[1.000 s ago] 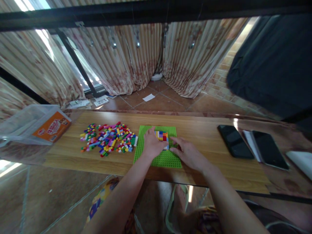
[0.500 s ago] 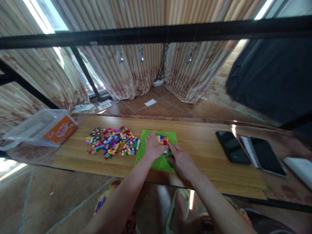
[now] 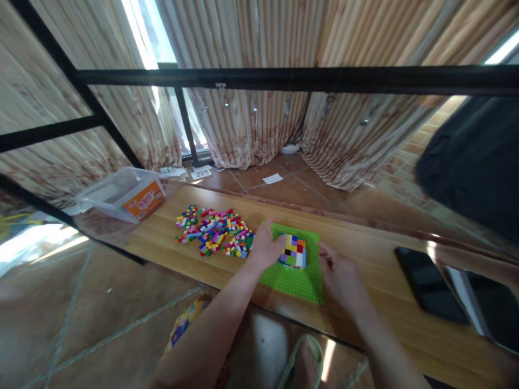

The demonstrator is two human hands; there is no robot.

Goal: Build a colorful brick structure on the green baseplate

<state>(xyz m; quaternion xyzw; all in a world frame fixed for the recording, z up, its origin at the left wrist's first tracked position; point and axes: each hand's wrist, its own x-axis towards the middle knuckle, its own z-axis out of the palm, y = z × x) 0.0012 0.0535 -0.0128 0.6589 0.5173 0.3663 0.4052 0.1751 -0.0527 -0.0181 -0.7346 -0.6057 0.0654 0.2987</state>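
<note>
A green studded baseplate (image 3: pixel 295 289) lies on the wooden bench. On it sits a square block of toy bricks (image 3: pixel 292 252) in many colours, with white, blue, red, yellow and black among them. My left hand (image 3: pixel 266 248) rests over the plate's left side, fingers stretched away from me and thumb pointing at the brick block; I see nothing held in it. At the plate's right edge is my right hand (image 3: pixel 340 273), slightly blurred, its fingers loosely bent and apart from the bricks. No brick shows in it.
A heap of loose toy bricks (image 3: pixel 221 229) spreads left of the plate. Farther left stands a clear plastic bin (image 3: pixel 117 194) with an orange label. Two dark phones, one a black phone (image 3: pixel 430 283), lie on the right. A black metal rail (image 3: pixel 284 79) crosses beyond the bench (image 3: pixel 357 240).
My right hand has come off the brick block and moved right, to the plate's edge. My left hand has drawn back leftward, uncovering the block. The whole view has swung left.
</note>
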